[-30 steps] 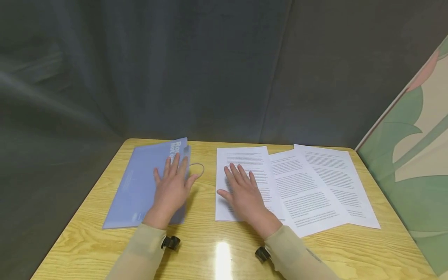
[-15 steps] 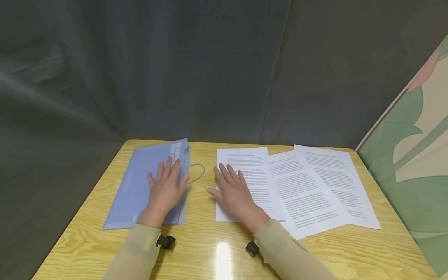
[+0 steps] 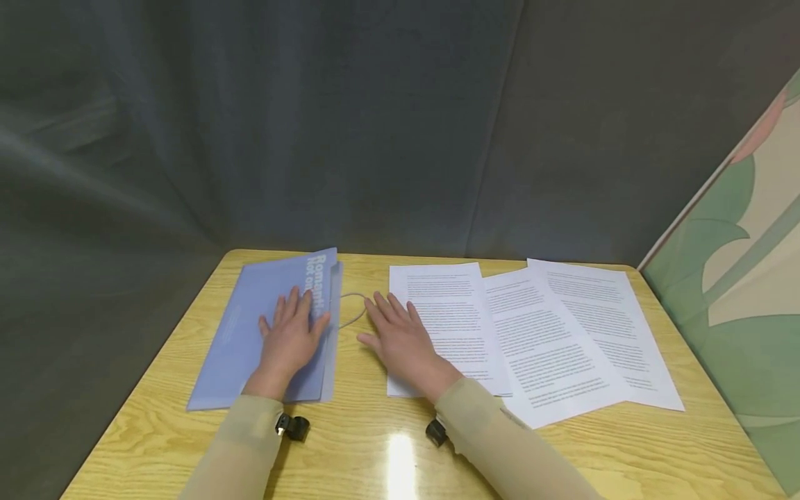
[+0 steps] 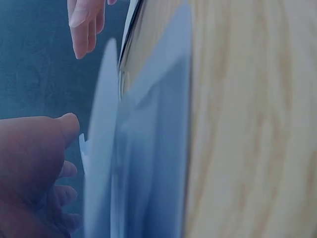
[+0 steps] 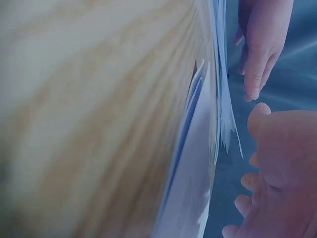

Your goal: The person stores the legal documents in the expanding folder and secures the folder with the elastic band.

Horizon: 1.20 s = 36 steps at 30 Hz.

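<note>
A blue plastic document folder with white lettering lies at the left of the table. Over its right part is my left hand, fingers straight and spread, palm down. In the left wrist view the folder's edge gapes a little, and the hand is apart from its cover. A thin elastic loop sticks out from the folder's right side. My right hand, also flat and spread, hovers by the left edge of the nearest printed sheets, fingertips beside the loop. In the right wrist view no object is between its fingers.
Two more printed paper sets, a middle one and a right one, fan out overlapping to the right. The wooden table ends at a dark curtain. A patterned panel stands along the right side.
Both hands have drifted left and slightly down in the head view, the right one from over the sheets towards the elastic loop. Folder and papers have stayed in place.
</note>
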### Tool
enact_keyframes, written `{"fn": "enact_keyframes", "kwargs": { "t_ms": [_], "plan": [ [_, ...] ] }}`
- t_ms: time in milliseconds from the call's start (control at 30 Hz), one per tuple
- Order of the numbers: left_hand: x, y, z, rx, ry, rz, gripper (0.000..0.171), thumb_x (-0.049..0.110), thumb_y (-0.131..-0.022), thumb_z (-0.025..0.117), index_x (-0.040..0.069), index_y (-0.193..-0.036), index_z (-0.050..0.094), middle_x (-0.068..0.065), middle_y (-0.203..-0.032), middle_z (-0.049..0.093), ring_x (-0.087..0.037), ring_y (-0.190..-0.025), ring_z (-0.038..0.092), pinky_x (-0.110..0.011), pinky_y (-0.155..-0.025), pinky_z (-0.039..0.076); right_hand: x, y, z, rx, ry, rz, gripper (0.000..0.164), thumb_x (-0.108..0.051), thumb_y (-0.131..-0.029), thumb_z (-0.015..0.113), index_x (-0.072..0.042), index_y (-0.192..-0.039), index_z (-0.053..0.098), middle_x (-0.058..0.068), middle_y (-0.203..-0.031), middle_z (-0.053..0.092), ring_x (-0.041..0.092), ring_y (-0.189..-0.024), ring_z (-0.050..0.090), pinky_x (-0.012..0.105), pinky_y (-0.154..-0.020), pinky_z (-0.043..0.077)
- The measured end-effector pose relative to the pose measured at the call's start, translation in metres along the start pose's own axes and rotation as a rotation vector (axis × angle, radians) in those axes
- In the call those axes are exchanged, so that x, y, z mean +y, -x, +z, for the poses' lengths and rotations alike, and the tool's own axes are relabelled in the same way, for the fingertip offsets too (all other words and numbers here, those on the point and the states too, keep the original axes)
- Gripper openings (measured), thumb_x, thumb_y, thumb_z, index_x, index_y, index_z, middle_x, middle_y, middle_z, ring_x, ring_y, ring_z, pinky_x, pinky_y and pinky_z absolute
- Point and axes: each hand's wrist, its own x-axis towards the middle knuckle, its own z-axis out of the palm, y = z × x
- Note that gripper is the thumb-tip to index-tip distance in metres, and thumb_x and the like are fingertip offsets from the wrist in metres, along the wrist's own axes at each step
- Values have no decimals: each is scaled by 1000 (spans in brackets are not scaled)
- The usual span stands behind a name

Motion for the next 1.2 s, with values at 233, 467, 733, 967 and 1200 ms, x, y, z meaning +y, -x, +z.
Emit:
{"fn": "enact_keyframes", "kwargs": {
  "t_ms": [233, 467, 733, 967, 1200],
  "plan": [
    [-4, -3, 2, -39, -5, -31, 77, 50, -117, 47, 3, -174, 25, -27, -180, 9, -54, -165, 4, -85, -119, 0, -4, -12, 2, -77, 64, -9, 72, -53, -116, 47, -13, -174, 33, 13, -180, 25, 38, -166, 20, 61, -132, 14],
    [-3, -5, 5, -64, 10, -58, 77, 49, -116, 50, 3, -173, 27, -30, -180, 7, -56, -164, 2, -85, -120, -1, -6, -18, 4, -171, 134, 7, 73, -58, -115, 45, -17, -174, 34, 7, -182, 23, 33, -168, 18, 58, -132, 17],
    [-1, -5, 7, -73, -9, -69, 78, 47, -115, 53, 2, -173, 28, -33, -178, 9, -57, -163, 4, -85, -120, -1, -5, -21, 8, -208, 184, 0, 73, -63, -114, 43, -22, -174, 35, 1, -183, 20, 31, -168, 16, 60, -131, 20],
    [1, -5, 7, -81, -3, -84, 78, 46, -115, 55, 0, -172, 27, -36, -177, 8, -59, -163, 2, -84, -120, -1, -7, -23, 7, -232, 191, 10, 73, -63, -114, 42, -23, -174, 36, 1, -182, 22, 30, -168, 15, 60, -132, 18],
    [-1, -6, 11, -95, -11, -85, 82, 49, -113, 57, -1, -172, 28, -38, -176, 9, -60, -162, 1, -84, -120, -2, -4, -22, 8, -227, 230, -4, 71, -63, -114, 41, -23, -173, 39, 2, -181, 27, 30, -168, 19, 58, -132, 16]
  ]
}}
